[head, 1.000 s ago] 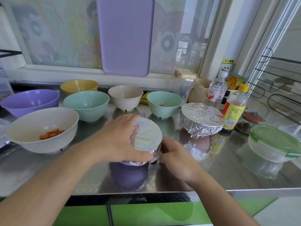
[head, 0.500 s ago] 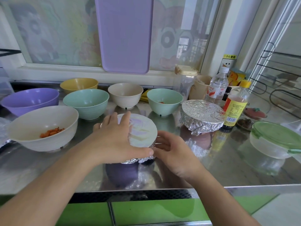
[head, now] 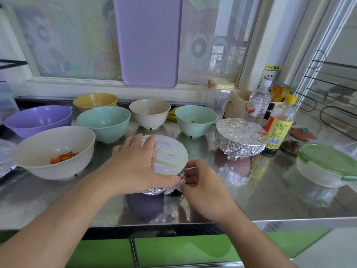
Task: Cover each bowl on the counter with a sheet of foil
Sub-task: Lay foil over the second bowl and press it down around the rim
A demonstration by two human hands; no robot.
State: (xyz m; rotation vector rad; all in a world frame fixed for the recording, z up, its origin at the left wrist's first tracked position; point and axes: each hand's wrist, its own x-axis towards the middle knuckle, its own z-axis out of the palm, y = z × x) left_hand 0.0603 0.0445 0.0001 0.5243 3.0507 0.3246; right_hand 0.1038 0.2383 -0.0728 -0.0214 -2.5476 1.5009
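Observation:
A small bowl with foil [head: 170, 157] stretched over its top stands near the front of the steel counter [head: 251, 190]. My left hand [head: 135, 167] lies over its left side, fingers on the foil top and thumb along the near rim. My right hand [head: 201, 186] pinches the crumpled foil edge at the bowl's near right rim. A second foil-covered bowl [head: 240, 138] stands to the right. Uncovered bowls stand behind and left: white with orange food [head: 52, 151], purple [head: 38, 118], teal [head: 104, 122], yellow [head: 94, 100], cream [head: 149, 113], small teal [head: 195, 119].
Bottles [head: 280, 124] and jars crowd the back right corner. A clear container with a green lid [head: 328, 165] sits at the right. A purple cutting board [head: 148, 41] leans on the window. The counter's front edge [head: 289, 223] runs just below my wrists.
The foil-covered bowl has turned or shifted slightly under my hands. My right hand has moved along the near rim, pressing the foil edge down. The view has shifted slightly.

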